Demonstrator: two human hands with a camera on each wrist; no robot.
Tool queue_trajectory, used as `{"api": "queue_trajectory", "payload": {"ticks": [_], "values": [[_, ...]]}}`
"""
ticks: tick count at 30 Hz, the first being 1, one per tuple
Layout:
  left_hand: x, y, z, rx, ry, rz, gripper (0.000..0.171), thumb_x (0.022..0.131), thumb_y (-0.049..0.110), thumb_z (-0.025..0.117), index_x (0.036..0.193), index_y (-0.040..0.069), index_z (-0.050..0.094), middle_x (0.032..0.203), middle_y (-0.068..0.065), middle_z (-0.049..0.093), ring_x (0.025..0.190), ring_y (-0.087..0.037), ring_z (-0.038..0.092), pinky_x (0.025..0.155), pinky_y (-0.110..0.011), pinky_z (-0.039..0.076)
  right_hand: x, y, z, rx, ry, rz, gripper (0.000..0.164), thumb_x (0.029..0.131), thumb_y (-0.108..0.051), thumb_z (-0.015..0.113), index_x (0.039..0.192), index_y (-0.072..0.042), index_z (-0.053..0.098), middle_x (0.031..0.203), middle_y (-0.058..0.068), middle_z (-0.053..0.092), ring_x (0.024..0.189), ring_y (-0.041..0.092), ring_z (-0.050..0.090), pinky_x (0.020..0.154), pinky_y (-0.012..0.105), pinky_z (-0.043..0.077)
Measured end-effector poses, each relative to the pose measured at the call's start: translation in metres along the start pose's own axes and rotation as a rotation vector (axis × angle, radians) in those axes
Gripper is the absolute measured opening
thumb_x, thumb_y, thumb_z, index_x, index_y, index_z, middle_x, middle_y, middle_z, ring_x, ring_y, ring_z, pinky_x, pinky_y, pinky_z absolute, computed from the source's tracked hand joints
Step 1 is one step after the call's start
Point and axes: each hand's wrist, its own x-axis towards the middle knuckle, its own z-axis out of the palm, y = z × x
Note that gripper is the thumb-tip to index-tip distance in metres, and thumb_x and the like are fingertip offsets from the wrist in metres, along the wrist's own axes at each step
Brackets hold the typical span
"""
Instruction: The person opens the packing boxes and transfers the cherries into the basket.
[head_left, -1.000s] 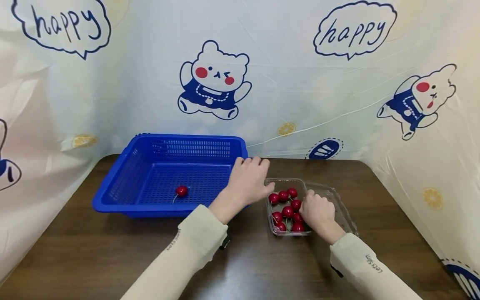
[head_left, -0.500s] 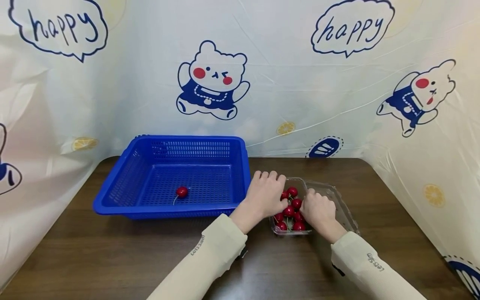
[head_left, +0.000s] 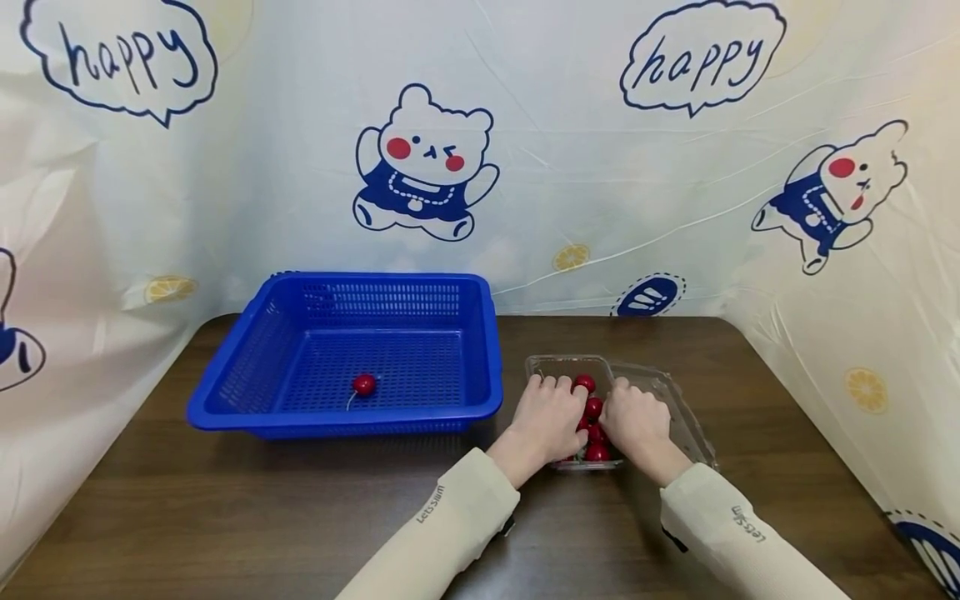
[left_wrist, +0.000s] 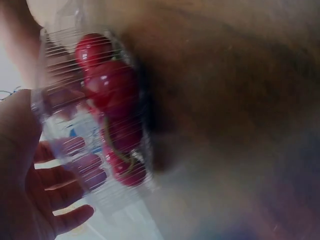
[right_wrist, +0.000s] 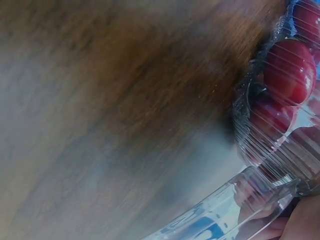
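A clear plastic box [head_left: 567,360] holds several red cherries [head_left: 597,452], some with green stems. My left hand [head_left: 550,419] is over the box's left half and hides some of the fruit. In the left wrist view its fingers [left_wrist: 65,190] are spread apart and reach down behind the see-through wall, beside the cherries [left_wrist: 114,90], with none held. At the box's right edge, my right hand [head_left: 637,423] grips the side where the lid joins. In the right wrist view its fingers [right_wrist: 302,220] show only in part, below the cherries [right_wrist: 290,72].
To the left stands a blue plastic basket [head_left: 420,354] with one stemmed cherry [head_left: 364,384] inside. The box's open clear lid [head_left: 686,421] lies to the right on the brown wooden table [head_left: 262,508]. A printed curtain [head_left: 555,167] hangs behind.
My left hand has moved from the basket's right rim rightward and down into the box. My right hand stays at the box's edge.
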Motion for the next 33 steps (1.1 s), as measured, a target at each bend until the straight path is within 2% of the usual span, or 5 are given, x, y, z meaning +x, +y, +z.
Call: {"api": "queue_trajectory", "payload": {"ticks": [6, 14, 23, 28, 33], "values": [[0.004, 0.002, 0.009, -0.013, 0.010, -0.009, 0.046, 0.085, 0.050, 0.062, 0.116, 0.016, 0.063, 0.107, -0.006, 0.071, 0.096, -0.024, 0.064, 0.090, -0.040, 0.050, 0.000, 0.002, 0.000, -0.001, 0.000, -0.003, 0.028, 0.092, -0.019, 0.052, 0.085, 0.008, 0.056, 0.077, 0.029, 0.069, 0.062, 0.042, 0.064, 0.054, 0.055, 0.056], [0.004, 0.000, 0.014, -0.076, 0.006, 0.017, 0.037, 0.086, 0.039, 0.066, 0.116, 0.017, 0.065, 0.108, -0.005, 0.073, 0.095, -0.024, 0.067, 0.087, -0.040, 0.051, -0.001, 0.001, -0.001, 0.006, -0.002, -0.006, 0.028, 0.091, -0.018, 0.052, 0.086, 0.008, 0.057, 0.077, 0.029, 0.069, 0.062, 0.042, 0.064, 0.054, 0.054, 0.056], [0.005, 0.000, 0.016, -0.064, -0.018, 0.020, 0.033, 0.086, 0.036, 0.065, 0.115, 0.021, 0.067, 0.110, -0.002, 0.073, 0.097, -0.022, 0.067, 0.088, -0.039, 0.048, 0.001, 0.004, 0.000, 0.078, -0.019, 0.011, 0.031, 0.095, -0.021, 0.045, 0.087, 0.006, 0.057, 0.080, 0.030, 0.068, 0.064, 0.044, 0.063, 0.052, 0.055, 0.054], [0.005, 0.000, 0.019, -0.076, -0.041, 0.004, 0.034, 0.087, 0.037, 0.065, 0.116, 0.020, 0.067, 0.111, -0.001, 0.073, 0.100, -0.020, 0.066, 0.090, -0.039, 0.046, -0.001, 0.006, 0.001, 0.107, 0.001, 0.014, 0.034, 0.098, -0.024, 0.042, 0.092, 0.005, 0.058, 0.086, 0.033, 0.069, 0.071, 0.049, 0.063, 0.054, 0.058, 0.053], [0.005, 0.000, 0.020, -0.079, -0.036, 0.011, 0.034, 0.086, 0.036, 0.067, 0.115, 0.019, 0.066, 0.111, -0.001, 0.073, 0.100, -0.020, 0.065, 0.090, -0.039, 0.047, -0.001, 0.009, 0.002, 0.145, 0.014, 0.026, 0.038, 0.101, -0.029, 0.037, 0.097, 0.001, 0.060, 0.093, 0.035, 0.069, 0.078, 0.053, 0.062, 0.057, 0.062, 0.050]]}}
